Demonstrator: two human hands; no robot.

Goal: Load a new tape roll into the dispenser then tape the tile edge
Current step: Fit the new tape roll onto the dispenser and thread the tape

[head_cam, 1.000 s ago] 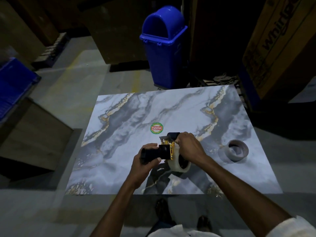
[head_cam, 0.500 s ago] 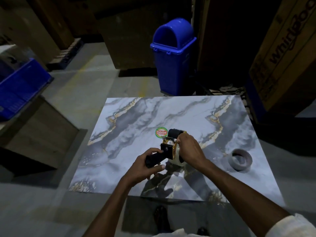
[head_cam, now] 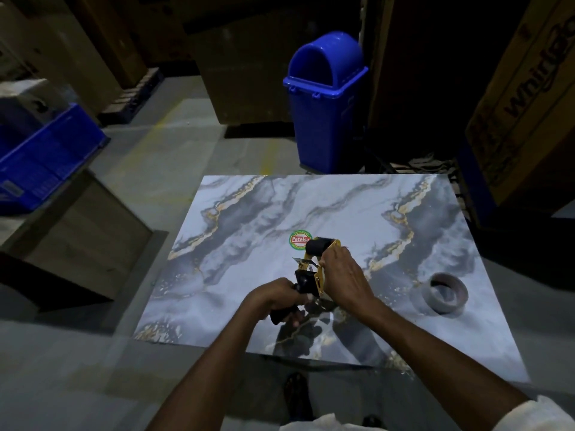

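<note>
A large marble-patterned tile (head_cam: 249,219) lies flat before me, with a round green and red sticker (head_cam: 299,240) near its middle. Above the tile I hold a yellow and black tape dispenser (head_cam: 312,269). My left hand (head_cam: 273,298) grips its black handle. My right hand (head_cam: 343,276) covers the side of the dispenser, fingers curled round the tape roll mounted there; the roll itself is mostly hidden. The dispenser's black roller points away from me, beside the sticker. A grey empty tape core (head_cam: 448,293) lies on the tile to the right.
A blue swing-lid bin (head_cam: 325,101) stands beyond the tile's far edge. Large cardboard boxes (head_cam: 525,98) rise at the right. A blue crate (head_cam: 46,154) sits on a brown box at the left. Grey floor surrounds the tile; my feet show below its near edge.
The dispenser has swung so that its handle now points toward me and its roller away. Both hands kept their hold. My view has shifted, so the tile sits further right.
</note>
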